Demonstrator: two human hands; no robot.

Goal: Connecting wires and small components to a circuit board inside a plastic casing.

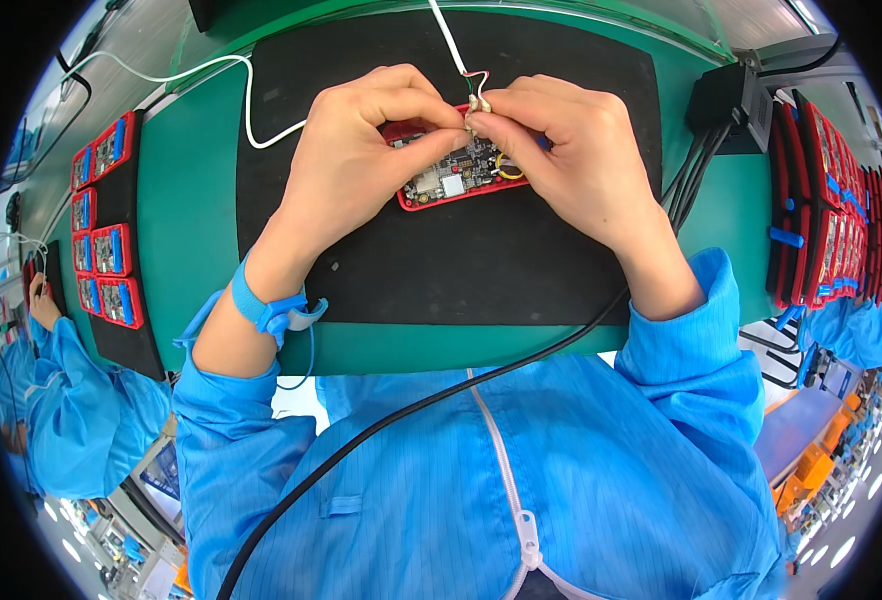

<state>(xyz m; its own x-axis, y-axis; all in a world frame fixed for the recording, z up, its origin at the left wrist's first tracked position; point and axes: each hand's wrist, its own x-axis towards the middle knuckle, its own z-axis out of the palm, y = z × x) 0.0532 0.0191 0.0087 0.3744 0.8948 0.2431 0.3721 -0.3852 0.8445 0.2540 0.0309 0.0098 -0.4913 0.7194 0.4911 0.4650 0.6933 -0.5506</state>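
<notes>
Circuit board: the board [451, 180] sits in a red case [426, 205], tilted slightly, beneath both hands, on the black mat; a yellow loop of wire [506, 165] shows near its right end.
Pale part: a small pale piece [474, 103] stands at the board's far edge, between the fingertips; its exact shape is too small to tell.
White cable: it [448, 38] comes down from the far side and splits into thin coloured wires [482, 80] that reach the pale piece.
Right hand: this hand [581, 150] has its thumb and index fingers pinched on the pale piece.
Left hand: this hand [361, 145] brings thumb and index together just beside it; whether they grip it I cannot tell.
Wrist strap: a blue band [273, 312] circles the left wrist.
Black mat: it [441, 275] lies on the green worktop [196, 220].
Left side: more red-cased boards [111, 250] rest on a black tray.
Right side: similar cased boards [831, 215] stand stacked near a black box [721, 105].
</notes>
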